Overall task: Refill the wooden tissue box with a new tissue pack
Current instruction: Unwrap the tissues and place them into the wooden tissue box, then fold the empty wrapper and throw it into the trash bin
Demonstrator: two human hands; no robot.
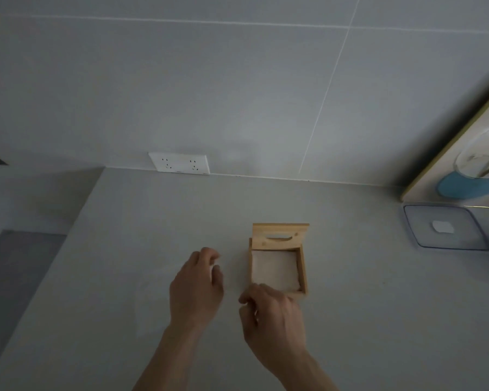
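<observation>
A small square wooden tissue box stands on the pale counter, its slotted lid tilted up at the far side. White tissues fill the open box. My left hand hovers just left of the box with fingers loosely curled and nothing clearly in them. My right hand is at the box's near edge, fingers curled, and covers the near left corner. Both hands are blurred.
A white double wall socket sits at the counter's back edge. A clear square lid or tray lies at the right, below a framed picture leaning on the wall. The counter drops off at the left.
</observation>
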